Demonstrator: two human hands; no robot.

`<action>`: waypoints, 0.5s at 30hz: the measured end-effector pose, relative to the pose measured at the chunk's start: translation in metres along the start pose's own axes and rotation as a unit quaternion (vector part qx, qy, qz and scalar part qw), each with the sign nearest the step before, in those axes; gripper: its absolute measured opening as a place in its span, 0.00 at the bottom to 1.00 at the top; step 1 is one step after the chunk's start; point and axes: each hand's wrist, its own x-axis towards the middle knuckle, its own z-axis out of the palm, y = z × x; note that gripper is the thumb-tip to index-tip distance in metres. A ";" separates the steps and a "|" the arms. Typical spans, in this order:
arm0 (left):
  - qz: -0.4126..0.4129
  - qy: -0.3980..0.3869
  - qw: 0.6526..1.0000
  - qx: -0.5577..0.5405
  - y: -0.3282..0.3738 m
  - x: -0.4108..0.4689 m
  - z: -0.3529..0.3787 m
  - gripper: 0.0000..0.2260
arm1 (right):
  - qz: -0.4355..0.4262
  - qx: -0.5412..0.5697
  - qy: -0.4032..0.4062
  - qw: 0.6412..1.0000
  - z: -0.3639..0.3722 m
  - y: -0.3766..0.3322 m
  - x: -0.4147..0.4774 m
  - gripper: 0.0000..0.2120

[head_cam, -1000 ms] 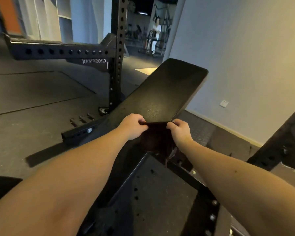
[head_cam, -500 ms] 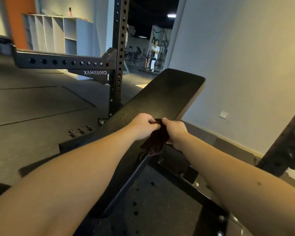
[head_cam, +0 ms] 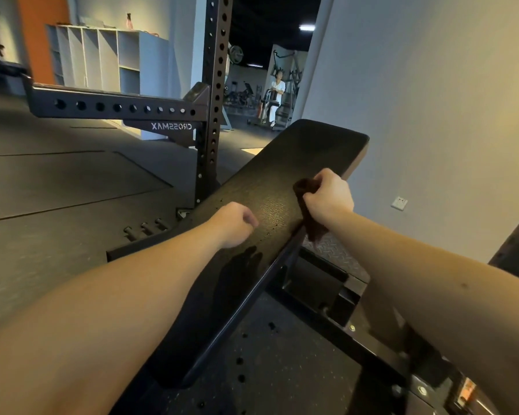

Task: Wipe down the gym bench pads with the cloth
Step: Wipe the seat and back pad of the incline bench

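My right hand (head_cam: 327, 199) is gripping the dark cloth (head_cam: 313, 226) in curled fingers at the pad's (head_cam: 297, 154) right edge, its tail hanging over the side. My left hand (head_cam: 234, 224) is hovering above the pad, fingers curled on nothing.

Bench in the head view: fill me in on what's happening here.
A person reaches both arms out over a black bench pad. Their right hand grips a bunched dark cloth at the pad's right edge, and part of the cloth hangs below that edge. Their left hand is curled into a fist over the middle of the pad and holds nothing. Whether it touches the pad cannot be told.
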 end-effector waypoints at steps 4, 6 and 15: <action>-0.006 -0.055 0.995 0.078 -0.009 0.000 0.007 0.11 | -0.114 -0.164 -0.077 0.977 0.029 0.003 -0.004 0.16; 0.002 -0.077 0.988 0.137 -0.013 0.000 0.013 0.13 | -0.194 -0.270 -0.147 0.931 0.050 0.025 -0.017 0.20; 0.080 -0.065 0.965 0.243 -0.031 0.008 0.008 0.12 | -0.224 -0.259 -0.193 0.919 0.069 0.059 -0.019 0.29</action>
